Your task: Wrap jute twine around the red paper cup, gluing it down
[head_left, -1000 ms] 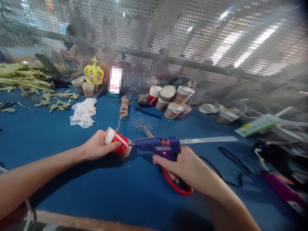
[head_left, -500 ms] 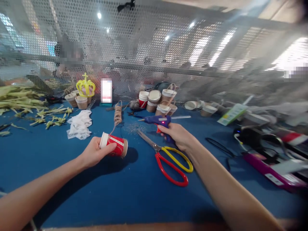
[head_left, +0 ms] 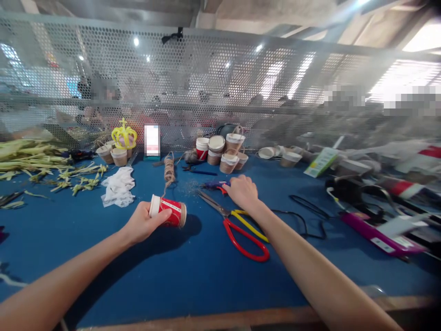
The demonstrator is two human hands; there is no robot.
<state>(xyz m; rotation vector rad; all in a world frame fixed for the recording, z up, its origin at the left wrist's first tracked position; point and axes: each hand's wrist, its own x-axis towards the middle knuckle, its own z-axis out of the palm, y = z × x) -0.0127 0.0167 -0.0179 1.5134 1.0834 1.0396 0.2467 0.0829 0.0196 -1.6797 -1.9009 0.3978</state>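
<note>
My left hand (head_left: 143, 224) is wrapped round a red paper cup (head_left: 169, 212) lying on its side just above the blue table (head_left: 193, 276). A brown twine strand runs from the cup up to a twine bundle (head_left: 168, 168). My right hand (head_left: 243, 191) reaches forward and rests over the blue glue gun (head_left: 213, 185), which lies on the table; its fingers curl over the gun's body. Red and yellow scissors (head_left: 241, 223) lie just below my right wrist.
Twine-wrapped cups (head_left: 223, 151) stand stacked at the back by the perforated metal screen (head_left: 220, 92). A white rag (head_left: 117, 186), green leaf strips (head_left: 41, 165) and a yellow crown (head_left: 124, 134) sit at the left. Black cables (head_left: 306, 220) and tools clutter the right side. A person sits behind the screen.
My right hand carried the glue gun away from the cup, forward across the table, and lowered it onto the surface. The left hand kept hold of the cup.
</note>
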